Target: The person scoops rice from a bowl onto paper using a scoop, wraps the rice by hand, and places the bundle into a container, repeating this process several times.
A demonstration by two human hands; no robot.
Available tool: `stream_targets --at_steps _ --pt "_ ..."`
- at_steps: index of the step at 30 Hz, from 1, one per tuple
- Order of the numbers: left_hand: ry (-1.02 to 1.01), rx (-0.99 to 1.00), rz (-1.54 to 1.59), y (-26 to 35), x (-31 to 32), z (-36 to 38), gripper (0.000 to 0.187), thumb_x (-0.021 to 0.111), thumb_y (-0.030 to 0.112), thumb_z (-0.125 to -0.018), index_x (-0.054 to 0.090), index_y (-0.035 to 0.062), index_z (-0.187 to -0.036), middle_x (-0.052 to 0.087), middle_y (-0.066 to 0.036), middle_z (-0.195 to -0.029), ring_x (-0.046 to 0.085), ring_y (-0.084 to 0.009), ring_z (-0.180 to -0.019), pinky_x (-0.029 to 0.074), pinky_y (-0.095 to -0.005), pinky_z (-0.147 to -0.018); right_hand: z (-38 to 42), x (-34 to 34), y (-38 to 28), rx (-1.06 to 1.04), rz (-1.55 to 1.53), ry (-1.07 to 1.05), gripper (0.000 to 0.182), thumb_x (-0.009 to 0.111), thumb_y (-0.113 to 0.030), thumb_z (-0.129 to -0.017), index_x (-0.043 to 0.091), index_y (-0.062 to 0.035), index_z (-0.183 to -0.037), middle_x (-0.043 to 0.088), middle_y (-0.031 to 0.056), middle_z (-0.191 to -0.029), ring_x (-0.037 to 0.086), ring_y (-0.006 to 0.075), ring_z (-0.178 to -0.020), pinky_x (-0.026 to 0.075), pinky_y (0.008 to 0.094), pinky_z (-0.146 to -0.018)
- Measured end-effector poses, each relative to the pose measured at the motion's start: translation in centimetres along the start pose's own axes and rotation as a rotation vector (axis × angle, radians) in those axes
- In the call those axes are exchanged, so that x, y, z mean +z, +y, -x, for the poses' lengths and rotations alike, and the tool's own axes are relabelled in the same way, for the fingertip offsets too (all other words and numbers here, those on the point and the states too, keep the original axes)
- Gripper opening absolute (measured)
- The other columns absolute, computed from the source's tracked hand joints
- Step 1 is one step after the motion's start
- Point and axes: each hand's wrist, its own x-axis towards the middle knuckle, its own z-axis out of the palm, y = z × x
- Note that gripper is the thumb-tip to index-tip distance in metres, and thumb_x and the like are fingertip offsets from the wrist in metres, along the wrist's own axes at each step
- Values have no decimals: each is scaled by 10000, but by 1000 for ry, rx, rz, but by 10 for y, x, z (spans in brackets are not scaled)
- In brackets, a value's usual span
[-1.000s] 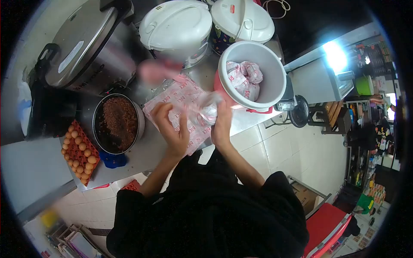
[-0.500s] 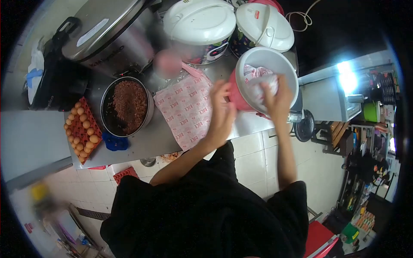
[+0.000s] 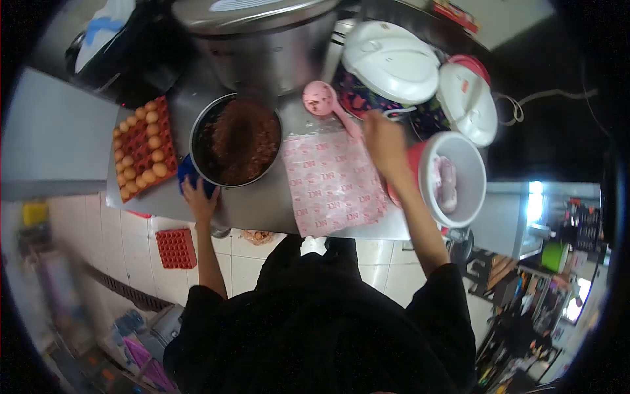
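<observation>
My left hand (image 3: pixel 199 199) reaches to a crumpled blue thing (image 3: pixel 189 176) beside the dark pot, its fingers spread over it. That pot (image 3: pixel 278 134) holds a heap of reddish-brown cooked rice. My right hand (image 3: pixel 387 143) is over the table by the printed wrapping paper (image 3: pixel 328 177), its back towards me and its fingers blurred and partly hidden. Just left of it lies a pink scoop (image 3: pixel 321 98) with rice grains stuck in its bowl. Further right, a wrapped bundle (image 3: pixel 446 185) rests inside a white and pink bucket (image 3: pixel 483 180).
A half-filled egg tray (image 3: pixel 164 125) sits at the left. Behind stand a large steel cooker (image 3: pixel 262 62) and two white-lidded rice cookers (image 3: pixel 394 62) (image 3: pixel 469 108), with a pale cord (image 3: pixel 518 108) trailing right. An orange-red egg tray (image 3: pixel 176 249) lies on the floor.
My right hand has left the bucket, where the wrapped bundle now lies, and moved over beside the paper. My left hand has moved left to the blue thing. The view has shifted.
</observation>
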Motion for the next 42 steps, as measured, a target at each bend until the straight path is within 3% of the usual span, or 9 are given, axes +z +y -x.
stream_targets --at_steps 5,7,8,12,16,29,35,38,42 --pt "-90 -387 125 -30 28 -2 340 597 210 -758 471 79 -1045 473 -196 -1081 450 -370 -1004 352 -419 -858 -45 201 79 87 480 -38 214 486 -186 -779 570 -25 -892 574 119 -977 523 276 -971 476 384 -704" --pt "290 -451 450 -40 24 7 246 554 192 -808 468 51 -991 521 -140 -998 516 -289 -885 408 -354 -747 -47 203 76 168 652 -125 269 481 -202 -784 549 -21 -970 545 112 -1029 473 224 -1043 465 387 -721" --pt "166 -978 972 -45 23 14 267 545 239 -828 487 51 -1008 551 -87 -961 537 -209 -812 420 -314 -688 -47 198 75 178 649 -178 284 478 -200 -789 517 -9 -996 550 137 -1015 500 255 -1004 468 401 -713" --pt "61 -1090 2011 -19 -28 34 340 547 331 -819 513 99 -1065 570 -42 -947 542 -154 -821 427 -286 -701 -33 152 69 148 303 -304 263 494 -160 -796 415 13 -978 577 225 -889 576 388 -769 470 454 -673" --pt "84 -1199 1997 46 -51 29 352 539 329 -830 483 99 -1090 548 -34 -969 530 -143 -889 423 -283 -760 -23 47 -75 -70 266 -402 207 504 -94 -779 392 6 -921 589 226 -788 598 370 -685 485 431 -608" --pt "50 -1187 1798 105 -58 1 305 547 178 -847 400 52 -1082 473 -57 -978 486 -106 -849 434 -221 -704 -24 141 -164 -804 336 -902 151 522 -41 -702 558 26 -832 585 188 -819 599 311 -776 489 372 -656" --pt "-51 -1170 1823 90 -49 5 293 555 175 -841 417 47 -1066 493 -47 -954 503 -98 -833 444 -228 -710 -65 164 -133 -737 242 -1038 245 554 -232 -798 552 -12 -906 584 138 -722 590 261 -653 466 364 -559" --pt "-91 -1208 1870 85 -55 4 292 561 190 -838 427 51 -1056 510 -43 -954 519 -106 -851 450 -231 -717 -83 155 -130 -40 -166 -1442 265 545 -262 -827 529 -11 -911 480 21 -581 434 85 -433 339 220 -372" --pt "-102 -1171 1891 73 -45 11 302 518 218 -859 426 77 -1110 514 -44 -1012 540 -122 -866 465 -259 -712 -78 160 -110 -11 -220 -1342 231 500 -221 -850 505 -34 -985 508 53 -579 508 122 -452 389 251 -382"
